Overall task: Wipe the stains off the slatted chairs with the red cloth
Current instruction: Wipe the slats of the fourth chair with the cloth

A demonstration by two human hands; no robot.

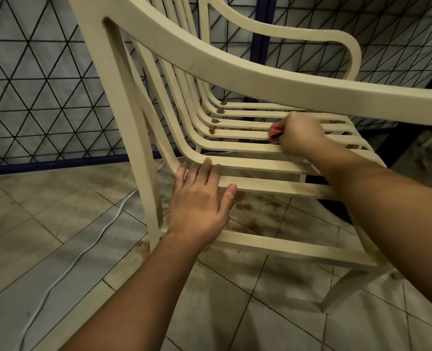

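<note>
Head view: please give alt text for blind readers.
The right hand holds a red cloth on the seat slats of a cream chair; the left hand rests flat on the near slats. Brown stains mark the slats' bend.

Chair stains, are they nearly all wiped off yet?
Not yet. The two nearest slats look mostly free of dark spots. Right now the right hand grips the red cloth against a middle seat slat, and the left hand rests flat on the near edge of the chair. Still left: brown stains at the bend of four farther slats.
</note>
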